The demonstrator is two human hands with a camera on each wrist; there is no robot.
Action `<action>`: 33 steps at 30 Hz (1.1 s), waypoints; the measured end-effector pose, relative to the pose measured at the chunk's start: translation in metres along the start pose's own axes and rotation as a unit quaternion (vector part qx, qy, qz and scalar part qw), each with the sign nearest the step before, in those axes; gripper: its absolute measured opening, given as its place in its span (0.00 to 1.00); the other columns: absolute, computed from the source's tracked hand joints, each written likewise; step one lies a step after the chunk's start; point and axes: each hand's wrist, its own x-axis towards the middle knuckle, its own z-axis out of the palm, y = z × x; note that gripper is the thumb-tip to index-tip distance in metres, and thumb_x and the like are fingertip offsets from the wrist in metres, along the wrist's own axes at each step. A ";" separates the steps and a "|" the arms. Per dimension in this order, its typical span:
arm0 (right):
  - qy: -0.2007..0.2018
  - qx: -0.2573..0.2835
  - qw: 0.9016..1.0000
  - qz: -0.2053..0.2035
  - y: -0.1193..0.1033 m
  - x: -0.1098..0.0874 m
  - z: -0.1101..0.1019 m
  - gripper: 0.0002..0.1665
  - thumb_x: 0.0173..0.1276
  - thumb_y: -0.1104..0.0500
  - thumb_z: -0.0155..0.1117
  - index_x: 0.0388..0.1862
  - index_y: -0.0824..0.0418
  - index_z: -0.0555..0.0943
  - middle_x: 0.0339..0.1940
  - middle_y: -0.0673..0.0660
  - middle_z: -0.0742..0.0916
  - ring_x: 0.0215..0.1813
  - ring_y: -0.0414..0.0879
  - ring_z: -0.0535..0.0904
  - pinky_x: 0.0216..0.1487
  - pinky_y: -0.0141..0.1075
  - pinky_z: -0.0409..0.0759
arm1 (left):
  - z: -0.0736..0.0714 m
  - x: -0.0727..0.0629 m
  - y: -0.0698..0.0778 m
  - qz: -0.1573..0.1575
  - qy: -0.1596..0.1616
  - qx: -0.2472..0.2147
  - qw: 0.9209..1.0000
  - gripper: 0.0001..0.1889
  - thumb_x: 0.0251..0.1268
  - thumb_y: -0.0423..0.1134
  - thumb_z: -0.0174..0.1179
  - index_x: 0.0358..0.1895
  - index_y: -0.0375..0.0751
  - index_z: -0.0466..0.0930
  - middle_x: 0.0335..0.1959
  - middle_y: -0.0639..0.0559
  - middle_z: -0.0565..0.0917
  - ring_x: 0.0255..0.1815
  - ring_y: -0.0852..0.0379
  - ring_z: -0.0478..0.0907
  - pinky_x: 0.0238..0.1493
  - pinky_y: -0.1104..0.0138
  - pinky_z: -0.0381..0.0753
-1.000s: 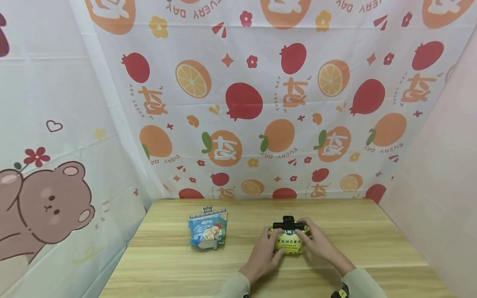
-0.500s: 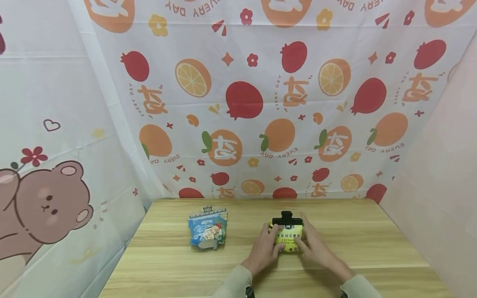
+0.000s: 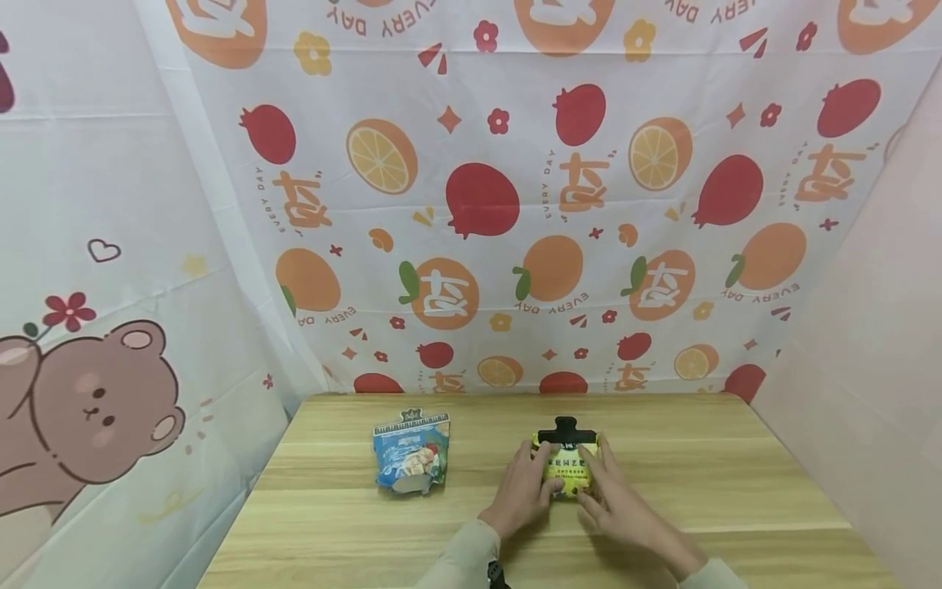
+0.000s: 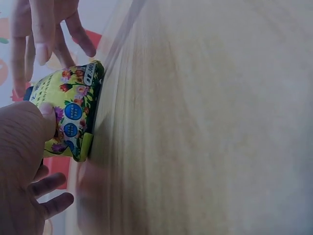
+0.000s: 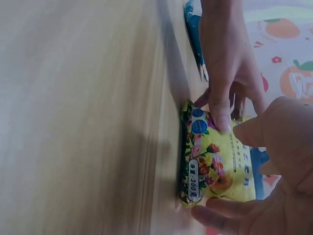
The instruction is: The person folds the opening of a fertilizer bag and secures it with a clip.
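Observation:
A small yellow flower-printed fertilizer bag [image 3: 570, 473] stands on the table, with a wide black bag clip [image 3: 565, 433] across its top. My left hand [image 3: 519, 492] grips its left side; the thumb lies on the front in the left wrist view, and other fingers are partly hidden behind. My right hand [image 3: 620, 501] is at the bag's right side, its fingers fairly straight and near or touching the edge. In the right wrist view the bag's flowered lower front [image 5: 210, 166] shows between both hands. A blue food bag [image 3: 412, 456] with a grey-white clip [image 3: 412, 420] sits to the left.
The wooden table [image 3: 331, 532] meets a fruit-printed curtain [image 3: 478, 286] at its back edge. Another curtain with a bear [image 3: 103, 405] hangs at the left, and a pale one [image 3: 846, 393] at the right.
The black clip was gripped by both hands' fingers earlier; they have since slid down to the bag's sides. The bag's front now shows more fully. The right hand has shifted slightly lower.

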 end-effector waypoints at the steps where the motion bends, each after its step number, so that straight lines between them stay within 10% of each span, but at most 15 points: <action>1: 0.000 -0.010 1.000 -0.005 -0.001 -0.001 0.001 0.48 0.72 0.61 0.64 0.84 0.59 0.51 0.84 0.69 0.37 0.78 0.74 0.60 0.71 0.59 0.71 | 0.000 0.000 0.000 -0.002 -0.001 -0.001 1.000 0.25 0.68 0.48 0.64 0.65 0.51 0.70 0.58 0.42 0.77 0.52 0.51 0.78 0.54 0.57 0.82; 23: -0.069 -0.128 0.989 -0.038 -0.008 -0.012 0.001 0.48 0.70 0.55 0.67 0.80 0.69 0.56 0.84 0.70 0.49 0.78 0.71 0.62 0.68 0.60 0.73 | 0.005 0.008 0.002 -0.043 -0.025 -0.003 0.999 0.24 0.72 0.51 0.59 0.67 0.51 0.69 0.59 0.39 0.78 0.58 0.45 0.78 0.59 0.51 0.78; 28: -0.072 -0.133 0.988 -0.026 -0.009 -0.008 -0.001 0.48 0.69 0.53 0.68 0.79 0.69 0.57 0.84 0.71 0.51 0.75 0.71 0.66 0.48 0.48 0.87 | 0.009 0.011 0.003 -0.042 -0.022 0.005 0.999 0.24 0.73 0.51 0.59 0.67 0.50 0.69 0.59 0.38 0.79 0.57 0.45 0.78 0.59 0.50 0.78; 33: -0.073 -0.126 0.989 -0.016 -0.008 -0.006 -0.004 0.47 0.68 0.55 0.68 0.79 0.70 0.58 0.84 0.71 0.51 0.61 0.65 0.81 0.24 0.32 0.78 | 0.011 0.014 0.004 -0.035 -0.020 0.018 0.999 0.23 0.73 0.51 0.58 0.66 0.50 0.69 0.57 0.39 0.81 0.56 0.46 0.78 0.56 0.52 0.78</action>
